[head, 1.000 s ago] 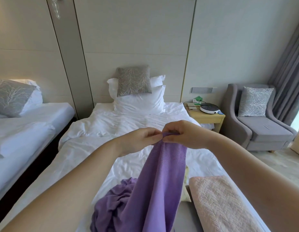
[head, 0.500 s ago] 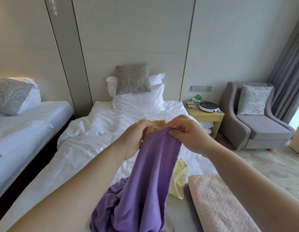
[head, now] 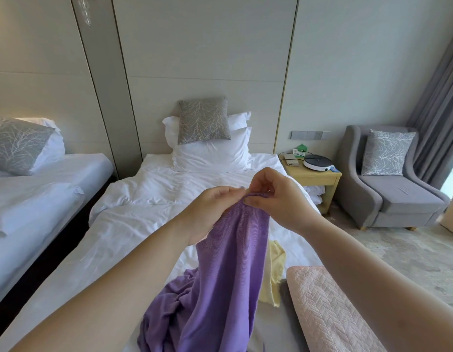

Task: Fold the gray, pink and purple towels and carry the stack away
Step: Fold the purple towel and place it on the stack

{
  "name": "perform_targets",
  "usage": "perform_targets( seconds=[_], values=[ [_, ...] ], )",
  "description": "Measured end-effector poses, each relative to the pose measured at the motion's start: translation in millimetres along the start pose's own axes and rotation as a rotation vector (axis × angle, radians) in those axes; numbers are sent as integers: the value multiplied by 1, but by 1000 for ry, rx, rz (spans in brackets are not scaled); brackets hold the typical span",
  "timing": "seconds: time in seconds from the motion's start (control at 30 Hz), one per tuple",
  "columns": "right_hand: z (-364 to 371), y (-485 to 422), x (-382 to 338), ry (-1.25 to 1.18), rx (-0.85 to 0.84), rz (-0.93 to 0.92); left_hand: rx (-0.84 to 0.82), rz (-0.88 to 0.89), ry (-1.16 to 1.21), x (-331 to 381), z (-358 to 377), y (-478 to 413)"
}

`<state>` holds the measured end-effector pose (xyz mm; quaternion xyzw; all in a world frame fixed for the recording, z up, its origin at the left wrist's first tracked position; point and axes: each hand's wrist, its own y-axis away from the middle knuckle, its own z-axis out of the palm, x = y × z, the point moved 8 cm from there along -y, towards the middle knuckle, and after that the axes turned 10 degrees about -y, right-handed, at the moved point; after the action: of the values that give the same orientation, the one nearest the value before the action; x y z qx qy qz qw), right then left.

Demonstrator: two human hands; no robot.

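Head view shows left hand (head: 212, 212) and right hand (head: 275, 199) pinching purple towel (head: 228, 275) edge at frame centre; slide hands apart toward corners, keeping edge taut.

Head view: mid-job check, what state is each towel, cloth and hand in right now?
purple towel: unfolded, top edge lifted, lower part bunched on the bed.
left hand: pinches the purple towel's top edge.
right hand: pinches the same edge, close beside the left hand.
pink towel: folded, lying flat on the bed.
gray towel: under the pink towel, mostly hidden; fold unclear.
yellow cloth: loose on the bed, partly behind the purple towel.
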<state>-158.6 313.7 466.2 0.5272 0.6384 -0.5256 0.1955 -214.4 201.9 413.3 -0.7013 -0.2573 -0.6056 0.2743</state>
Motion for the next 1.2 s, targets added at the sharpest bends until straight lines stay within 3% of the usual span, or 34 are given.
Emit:
perform_targets(
  seconds=[0.2,0.33,0.4,0.53,0.77,1.0,1.2],
  values=[
    [-4,2,25,-118,68,125,38,83,-248,7,-8,7],
    [12,9,44,-521,-115,257,71,75,-183,10,-16,8],
    [15,13,47,-609,-126,257,62,69,-180,11,-17,9],
    [7,10,47,-528,-13,229,45,56,-213,12,-18,10],
    [12,5,31,-475,-18,154,178,202,-441,28,-17,8],
    [32,12,50,-542,-91,190,366,307,-352,60,-36,5],
    [53,29,84,-196,-153,216,521,446,-265,118,-71,11]
  ],
)
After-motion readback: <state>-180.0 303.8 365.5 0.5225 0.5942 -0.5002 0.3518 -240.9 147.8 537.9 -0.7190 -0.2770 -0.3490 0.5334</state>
